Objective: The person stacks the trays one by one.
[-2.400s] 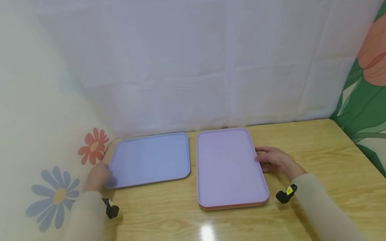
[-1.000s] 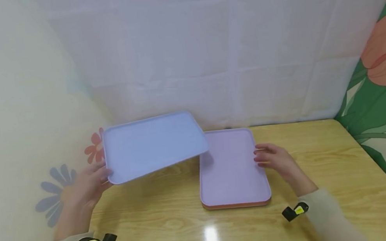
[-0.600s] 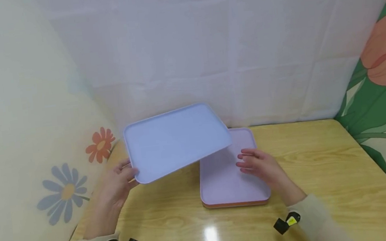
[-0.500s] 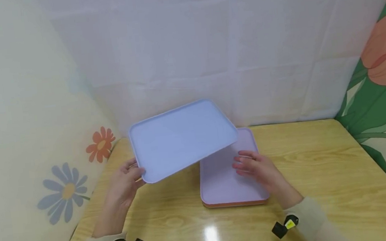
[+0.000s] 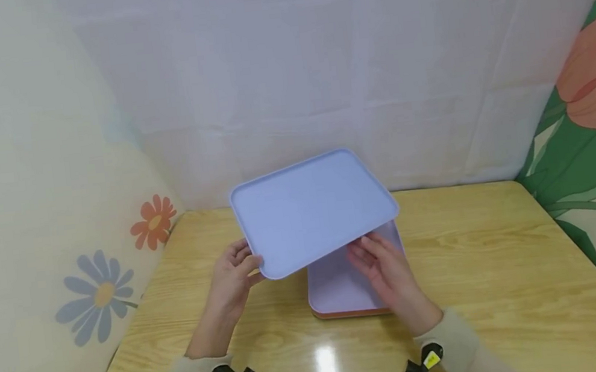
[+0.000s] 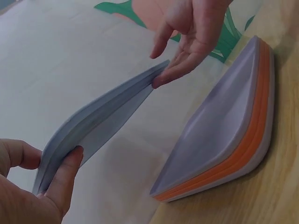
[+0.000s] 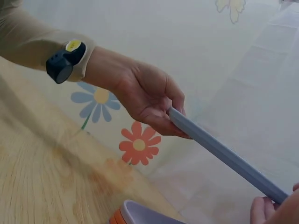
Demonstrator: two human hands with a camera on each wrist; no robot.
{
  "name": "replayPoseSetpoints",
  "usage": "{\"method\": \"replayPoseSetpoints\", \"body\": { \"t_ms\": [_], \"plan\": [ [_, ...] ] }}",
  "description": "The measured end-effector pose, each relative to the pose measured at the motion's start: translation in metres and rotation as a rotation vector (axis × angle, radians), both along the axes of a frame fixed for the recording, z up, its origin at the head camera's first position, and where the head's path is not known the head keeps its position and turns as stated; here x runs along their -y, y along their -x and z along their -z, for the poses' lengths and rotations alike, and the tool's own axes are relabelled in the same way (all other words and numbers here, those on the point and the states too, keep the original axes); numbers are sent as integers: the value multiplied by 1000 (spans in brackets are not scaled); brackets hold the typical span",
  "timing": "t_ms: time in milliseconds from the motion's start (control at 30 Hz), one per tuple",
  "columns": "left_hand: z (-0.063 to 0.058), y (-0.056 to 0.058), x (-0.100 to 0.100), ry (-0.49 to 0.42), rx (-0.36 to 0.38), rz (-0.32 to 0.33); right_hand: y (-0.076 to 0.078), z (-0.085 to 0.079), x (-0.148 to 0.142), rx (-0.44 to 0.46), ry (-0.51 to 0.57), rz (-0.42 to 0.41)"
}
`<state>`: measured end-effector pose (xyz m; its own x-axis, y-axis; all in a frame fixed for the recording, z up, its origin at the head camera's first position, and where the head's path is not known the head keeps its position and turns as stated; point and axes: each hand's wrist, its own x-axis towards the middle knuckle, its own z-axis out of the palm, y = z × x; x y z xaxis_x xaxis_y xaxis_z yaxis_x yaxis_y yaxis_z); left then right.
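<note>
A light blue rectangular tray (image 5: pixel 314 208) is held in the air, tilted, over the left part of a tray stack. My left hand (image 5: pixel 231 278) pinches it near its front left corner, thumb on the rim and fingers beneath. My right hand (image 5: pixel 389 270) is at the tray's front edge; in the left wrist view its fingertips touch the tray from below while the thumb stays apart from it. Under the blue tray lies the stack: a lilac tray (image 5: pixel 336 288) on top, orange layers (image 6: pixel 250 144) below, and a pale layer at the bottom. The blue tray covers the stack's back part.
The stack stands on a wood-grain table (image 5: pixel 502 261). A white cloth (image 5: pixel 286 78) hangs behind it. Flower-printed walls close off the left (image 5: pixel 32 196) and right sides. A dark camera is strapped to each wrist.
My left hand has lifted the blue tray off the table at left and carried it right, over the stack. My right hand has moved left from the stack's right edge to the blue tray.
</note>
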<state>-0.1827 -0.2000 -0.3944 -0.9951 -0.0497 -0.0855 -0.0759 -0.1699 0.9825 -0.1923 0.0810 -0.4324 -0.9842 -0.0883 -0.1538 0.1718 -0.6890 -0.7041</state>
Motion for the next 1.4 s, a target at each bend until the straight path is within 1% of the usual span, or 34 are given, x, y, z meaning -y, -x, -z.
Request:
{"method": "replayPoseSetpoints", "body": {
  "t_ms": [133, 300, 400, 500, 667, 767, 867, 933, 1033, 1133, 1200, 1267, 1300, 1400],
  "plan": [
    [5, 1, -11, -31, -17, 0, 1, -2, 7, 18, 62, 56],
    [12, -4, -24, -66, -69, 21, 2, -5, 13, 51, 130, 121],
    [17, -6, -31, -68, -100, 41, 3, -4, 13, 58, 141, 152],
    [23, -8, -36, -71, -113, 43, 5, -3, 12, 60, 135, 166],
    [32, -10, -41, -89, -85, 49, 7, 1, 7, 83, 109, 178],
    [36, -11, -43, -80, -68, 58, 10, 3, 1, 100, 81, 176],
    [38, -12, -44, -62, -63, 81, 14, 4, -7, 117, 58, 170],
    [38, -11, -43, -50, -50, 89, 17, 6, -14, 131, 50, 159],
    [33, -4, -38, -33, -7, 78, 21, 8, -24, 138, 21, 127],
    [24, 8, -29, -12, 51, 58, 25, 9, -35, 129, -26, 77],
    [19, 16, -21, 10, 79, 66, 27, 8, -41, 118, -56, 37],
    [15, 27, -14, 34, 93, 95, 29, 7, -49, 111, -78, -1],
    [14, 32, -11, 61, 94, 123, 30, 6, -52, 109, -90, -19],
    [10, 48, -2, 132, 102, 247, 33, 3, -65, 88, -139, -78]
  ]
}}
